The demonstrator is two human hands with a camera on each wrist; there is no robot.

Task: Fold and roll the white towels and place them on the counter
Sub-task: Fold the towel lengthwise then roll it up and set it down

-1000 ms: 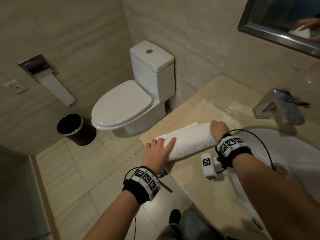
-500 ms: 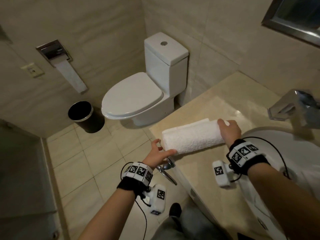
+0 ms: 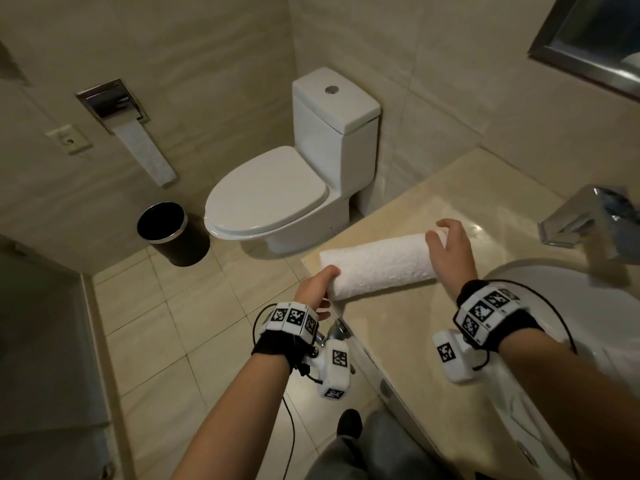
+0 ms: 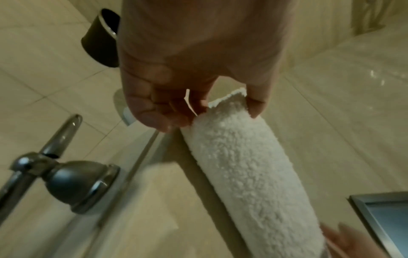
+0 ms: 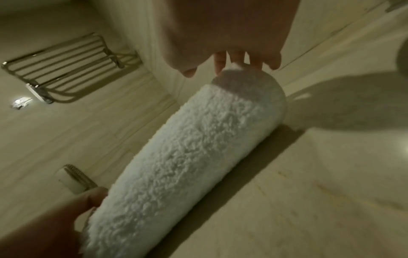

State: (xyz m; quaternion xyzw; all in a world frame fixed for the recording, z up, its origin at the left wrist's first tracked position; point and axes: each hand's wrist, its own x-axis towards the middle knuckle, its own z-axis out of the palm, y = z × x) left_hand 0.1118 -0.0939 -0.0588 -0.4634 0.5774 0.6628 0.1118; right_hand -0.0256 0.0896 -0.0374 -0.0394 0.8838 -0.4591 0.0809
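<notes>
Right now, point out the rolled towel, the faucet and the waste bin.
rolled towel [image 3: 381, 266]: head view, middle of the roll.
faucet [image 3: 585, 216]: head view, chrome body.
waste bin [image 3: 187, 245]: head view, black side wall.

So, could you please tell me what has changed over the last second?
The left hand left the top of the rolled white terry towel and now pinches its end. The right hand stays at the other end; the roll stays on the beige stone counter.
</notes>
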